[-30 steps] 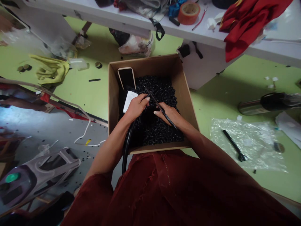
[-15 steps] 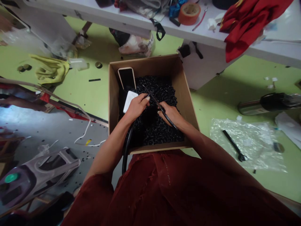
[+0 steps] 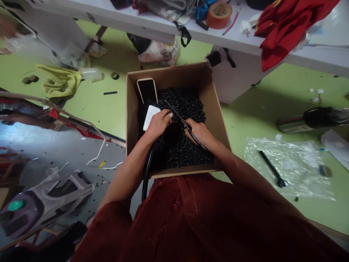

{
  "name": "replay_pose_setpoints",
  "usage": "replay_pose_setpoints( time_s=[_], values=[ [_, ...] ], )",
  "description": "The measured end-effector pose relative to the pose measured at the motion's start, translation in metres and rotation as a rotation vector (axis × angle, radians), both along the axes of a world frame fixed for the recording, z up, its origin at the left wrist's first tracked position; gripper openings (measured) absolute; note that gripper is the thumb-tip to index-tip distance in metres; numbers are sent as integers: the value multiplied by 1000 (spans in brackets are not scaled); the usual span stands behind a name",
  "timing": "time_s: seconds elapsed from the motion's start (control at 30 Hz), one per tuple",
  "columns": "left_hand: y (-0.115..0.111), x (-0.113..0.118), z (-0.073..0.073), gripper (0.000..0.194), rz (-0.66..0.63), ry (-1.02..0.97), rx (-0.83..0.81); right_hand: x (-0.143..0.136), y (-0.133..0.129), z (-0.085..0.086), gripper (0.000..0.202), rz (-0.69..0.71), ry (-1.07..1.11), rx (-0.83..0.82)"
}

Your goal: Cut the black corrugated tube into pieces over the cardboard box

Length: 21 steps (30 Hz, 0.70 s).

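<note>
My left hand (image 3: pixel 159 123) is closed in a pinch over the cardboard box (image 3: pixel 222 127). A black corrugated tube (image 3: pixel 147 171) runs up under my left forearm towards that hand; its end at the fingertips is mostly hidden. My right hand (image 3: pixel 199 131) is wrapped round black-handled scissors (image 3: pixel 177 113), their blades pointing up and left, close to my left fingertips. Many small black pieces (image 3: pixel 188 154) fill the bottom of the box. A white rectangular device (image 3: pixel 149 117) lies beside my left hand, and a phone (image 3: pixel 147 90) leans on the back left wall.
A white shelf (image 3: pixel 240 45) crosses behind the box, holding orange tape (image 3: pixel 219 16) and red cloth (image 3: pixel 289 32). On the green surface at right lie a clear plastic bag (image 3: pixel 305 160), a black strip (image 3: pixel 269 165) and a metal flask (image 3: pixel 291 122). Yellow cloth (image 3: pixel 61 82) lies left.
The scissors' blades have shifted slightly beside my left fingertips, and my right hand has moved a little to the right. My left hand stays almost in place.
</note>
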<state>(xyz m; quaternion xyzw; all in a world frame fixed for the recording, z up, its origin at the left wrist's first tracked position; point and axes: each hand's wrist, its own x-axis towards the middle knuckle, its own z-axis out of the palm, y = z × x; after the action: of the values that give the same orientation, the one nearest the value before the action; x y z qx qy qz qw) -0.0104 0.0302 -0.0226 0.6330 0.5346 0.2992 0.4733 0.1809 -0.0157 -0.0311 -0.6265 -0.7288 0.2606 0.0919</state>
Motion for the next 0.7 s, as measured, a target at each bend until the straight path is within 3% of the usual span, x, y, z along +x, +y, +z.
replay_pose_setpoints(
  time_s=[0.47,0.7],
  values=[
    [0,1,-4,24,18,-31,-54,1,0,2,25,29,-55,13],
    [-4,6,12,33,-2,-236,-320,6,4,-7,27,-35,-87,33]
  ],
)
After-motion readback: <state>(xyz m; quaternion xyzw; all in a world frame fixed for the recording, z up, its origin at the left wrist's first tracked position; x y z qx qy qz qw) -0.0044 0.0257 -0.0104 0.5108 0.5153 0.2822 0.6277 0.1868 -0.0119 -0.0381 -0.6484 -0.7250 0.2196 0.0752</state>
